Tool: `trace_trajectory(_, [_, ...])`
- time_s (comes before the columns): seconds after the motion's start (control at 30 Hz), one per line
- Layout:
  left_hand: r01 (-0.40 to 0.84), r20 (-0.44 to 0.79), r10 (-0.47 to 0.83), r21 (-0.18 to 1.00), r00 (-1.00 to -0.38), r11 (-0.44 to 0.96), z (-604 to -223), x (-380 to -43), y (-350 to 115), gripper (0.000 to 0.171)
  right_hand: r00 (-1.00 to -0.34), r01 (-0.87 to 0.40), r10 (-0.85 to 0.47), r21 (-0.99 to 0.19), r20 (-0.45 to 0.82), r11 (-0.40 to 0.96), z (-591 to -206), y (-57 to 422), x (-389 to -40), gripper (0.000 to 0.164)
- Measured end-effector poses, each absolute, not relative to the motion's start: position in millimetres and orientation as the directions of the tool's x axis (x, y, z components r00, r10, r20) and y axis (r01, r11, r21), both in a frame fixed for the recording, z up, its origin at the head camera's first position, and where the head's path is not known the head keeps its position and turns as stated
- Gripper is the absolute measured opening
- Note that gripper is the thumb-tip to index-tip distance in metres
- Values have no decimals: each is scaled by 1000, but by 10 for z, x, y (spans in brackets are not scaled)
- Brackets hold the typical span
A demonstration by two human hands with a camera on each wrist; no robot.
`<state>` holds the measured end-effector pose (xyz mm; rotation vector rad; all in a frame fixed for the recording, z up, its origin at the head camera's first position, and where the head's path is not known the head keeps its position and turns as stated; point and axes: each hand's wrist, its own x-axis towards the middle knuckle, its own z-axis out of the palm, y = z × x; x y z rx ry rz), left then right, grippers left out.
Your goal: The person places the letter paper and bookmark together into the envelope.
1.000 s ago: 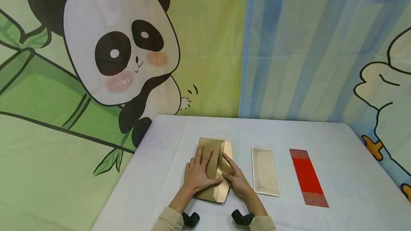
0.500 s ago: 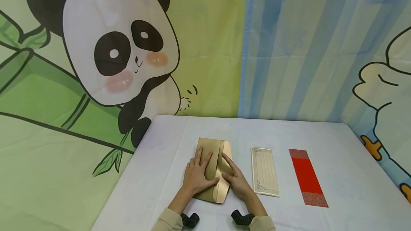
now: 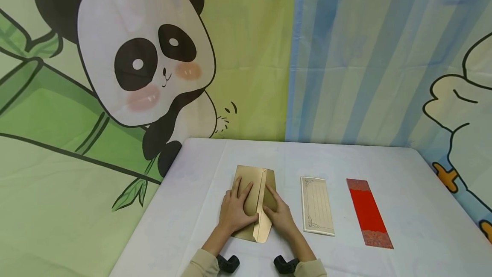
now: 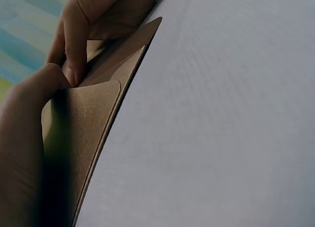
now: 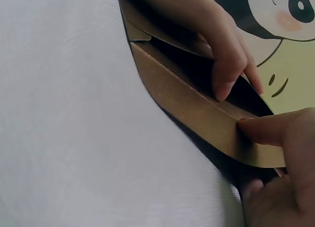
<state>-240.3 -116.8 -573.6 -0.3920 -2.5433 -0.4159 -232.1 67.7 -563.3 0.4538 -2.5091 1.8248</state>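
A gold envelope [image 3: 246,176] lies on the table with its flap [image 3: 265,225] on the right side, beside its long opening. My left hand [image 3: 233,210] rests spread on the envelope's body, and its thumb reaches to the edge of the opening. At the flap, my right hand [image 3: 282,217] pinches the raised edge between finger and thumb. In the right wrist view, the flap [image 5: 192,116] stands bent up beside the dark gap, with the left thumb [image 5: 229,72] over the gap. The left wrist view has the envelope's pocket [image 4: 93,118] edge-on.
To the right lies a cream card [image 3: 317,206] with ruled lines and corner ornaments. Farther right is a red strip [image 3: 369,213] with patterned ends. All lie on a white-covered table [image 3: 430,208]. Behind it hangs a printed cloth [image 3: 246,54] with a panda.
The right hand has shifted slightly left, and the flap has tilted up, its upper part now darker. The left thumb has drawn slightly left; the left fingers remain on the envelope.
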Motion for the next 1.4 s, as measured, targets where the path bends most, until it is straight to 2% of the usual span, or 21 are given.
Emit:
trace_trajectory(0.17, [345, 541, 182, 215, -821, 914, -5732, -2403, -1164, 95, -946, -320, -212, -823, 247, 470, -5650, 662, -2304, 65])
trace_trajectory(0.37, [343, 540, 174, 229, -823, 911, -5734, -2412, -1127, 93, -904, -407, -255, -502, 344, 763, -5702, 646, -2273, 60])
trace_trajectory(0.47, [333, 528, 166, 240, -833, 912, -5742, -2422, -1097, 91, -894, -400, -264, -380, 361, 834, -5732, 642, -2271, 57])
trace_trajectory(0.57, [314, 515, 147, 253, -844, 915, -5753, -2426, -1076, 89, -897, -390, -270, -337, 351, 857, -5745, 642, -2274, 54])
trace_trajectory(0.73, [297, 510, 129, 262, -850, 918, -5771, -2432, -1058, 87, -907, -379, -258, -379, 332, 844, -5732, 665, -2282, 54])
trace_trajectory(0.87, [298, 519, 131, 253, -845, 920, -5785, -2438, -1058, 86, -919, -371, -208, -556, 336, 743, -5661, 759, -2273, 56])
trace_trajectory(0.97, [306, 539, 125, 259, -833, 916, -5791, -2443, -1052, 85, -915, -339, -79, -645, 397, 685, -5570, 962, -2275, 54])
trace_trajectory(1.1, [318, 555, 127, 263, -822, 911, -5793, -2451, -1041, 84, -867, -211, 159, -636, 473, 742, -5500, 1371, -2287, 53])
trace_trajectory(1.17, [317, 549, 130, 260, -825, 912, -5793, -2452, -1042, 84, -871, -107, 236, -636, 430, 764, -5512, 1559, -2271, 57])
trace_trajectory(1.27, [309, 543, 123, 266, -831, 913, -5795, -2447, -1050, 84, -917, 9, 256, -627, 305, 779, -5567, 1750, -2228, 67])
trace_trajectory(1.4, [312, 546, 115, 282, -830, 907, -5798, -2435, -1055, 84, -959, 34, 206, -641, 196, 767, -5637, 1838, -2182, 71])
